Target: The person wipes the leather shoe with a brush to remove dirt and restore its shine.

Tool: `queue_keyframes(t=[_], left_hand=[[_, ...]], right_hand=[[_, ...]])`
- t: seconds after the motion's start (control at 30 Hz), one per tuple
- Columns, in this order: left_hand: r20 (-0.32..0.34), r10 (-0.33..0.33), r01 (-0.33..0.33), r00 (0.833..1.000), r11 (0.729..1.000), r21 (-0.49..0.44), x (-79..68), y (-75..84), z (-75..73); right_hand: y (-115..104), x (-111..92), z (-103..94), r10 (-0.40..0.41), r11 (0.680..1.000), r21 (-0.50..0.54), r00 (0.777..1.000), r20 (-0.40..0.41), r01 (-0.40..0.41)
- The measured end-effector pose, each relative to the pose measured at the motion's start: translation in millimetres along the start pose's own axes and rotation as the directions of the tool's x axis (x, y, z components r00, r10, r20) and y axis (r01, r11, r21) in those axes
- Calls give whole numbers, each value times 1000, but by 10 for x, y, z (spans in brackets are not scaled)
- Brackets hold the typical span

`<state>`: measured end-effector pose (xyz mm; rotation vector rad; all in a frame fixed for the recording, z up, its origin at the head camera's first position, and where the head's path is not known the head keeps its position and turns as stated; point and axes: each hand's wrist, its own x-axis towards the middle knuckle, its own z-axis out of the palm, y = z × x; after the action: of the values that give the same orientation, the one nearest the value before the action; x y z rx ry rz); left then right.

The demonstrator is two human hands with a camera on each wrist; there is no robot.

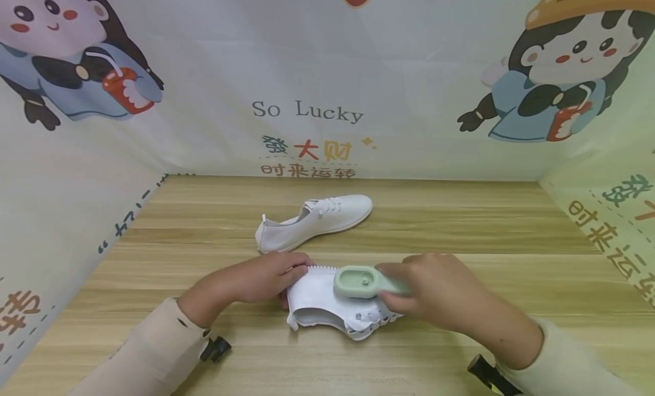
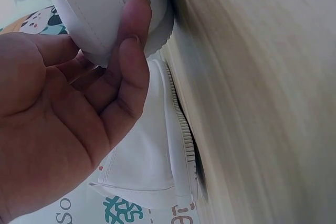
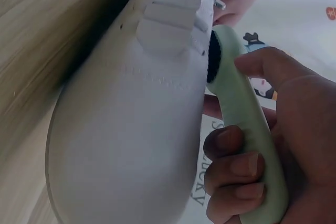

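A white lace-up shoe (image 1: 313, 291) lies on its side in front of the person, its opening facing them. My left hand (image 1: 261, 278) grips the heel end, with fingers and thumb around the heel and sole edge in the left wrist view. In my right hand (image 1: 435, 291) is a pale green brush (image 1: 353, 282), fingers curled round its handle and thumb along its back. The brush head lies over the shoe's side, and dark bristles (image 3: 213, 59) face the shoe in the right wrist view. The shoe's toe is mostly hidden behind the right hand in the head view.
A second white shoe (image 1: 332, 219) stands upright behind the first, toe to the right. Both rest on a wood-grain table (image 1: 460, 214). Printed cloth walls (image 1: 204, 100) with cartoon figures and lettering enclose the back and sides.
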<state>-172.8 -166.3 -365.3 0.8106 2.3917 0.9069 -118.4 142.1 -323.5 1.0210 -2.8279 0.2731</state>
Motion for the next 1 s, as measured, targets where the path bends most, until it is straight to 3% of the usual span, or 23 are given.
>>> queue_keyframes(t=[0.5, 1.0], left_hand=[[-6, 9, -9, 1000, 1000, -2, 4, -11, 10], [-2, 3, -3, 1000, 1000, 26, 7, -4, 12]], right_hand=[[-127, 91, 98, -8, 999, -47, 1000, 4, 8], [115, -182, -89, 97, 994, -57, 995, 10, -97]])
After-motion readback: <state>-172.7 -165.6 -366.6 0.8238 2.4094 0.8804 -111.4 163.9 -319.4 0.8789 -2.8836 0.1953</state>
